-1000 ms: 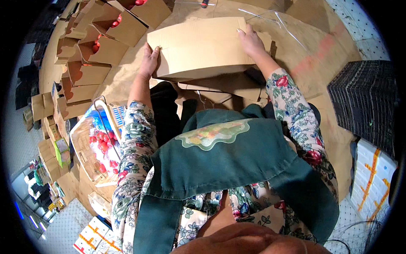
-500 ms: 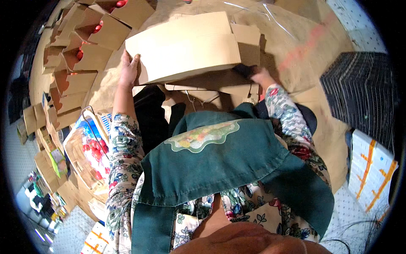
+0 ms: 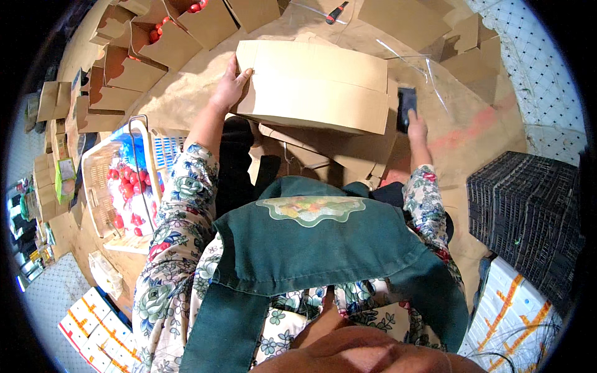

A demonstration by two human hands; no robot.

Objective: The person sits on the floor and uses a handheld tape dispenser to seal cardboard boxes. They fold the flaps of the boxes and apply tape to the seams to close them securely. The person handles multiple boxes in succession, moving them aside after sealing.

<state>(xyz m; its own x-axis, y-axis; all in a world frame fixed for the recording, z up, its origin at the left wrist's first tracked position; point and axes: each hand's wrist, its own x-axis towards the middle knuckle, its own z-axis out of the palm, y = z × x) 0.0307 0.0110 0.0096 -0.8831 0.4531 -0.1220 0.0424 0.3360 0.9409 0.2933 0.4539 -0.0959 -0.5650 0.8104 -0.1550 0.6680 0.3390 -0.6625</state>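
The left hand [image 3: 229, 90] gripped the left end of a box [image 3: 314, 84], while the right hand's [image 3: 418, 129] fingers closed around a dark object [image 3: 407, 102] near the box's right end. Left of the box, a basket [image 3: 98, 186] held red produce [image 3: 129, 183]; open cartons [image 3: 183, 31] there showed more.

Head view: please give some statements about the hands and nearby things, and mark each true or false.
The left hand grips a tan cardboard box. True.
The right hand holds a dark rectangular object. True.
A slim red-and-black tool lies on the box. False: the tool lies beyond it.
A black layered stack stands at the person's right. True.
A cream plastic basket stands at the person's right. False: the basket is at the left.
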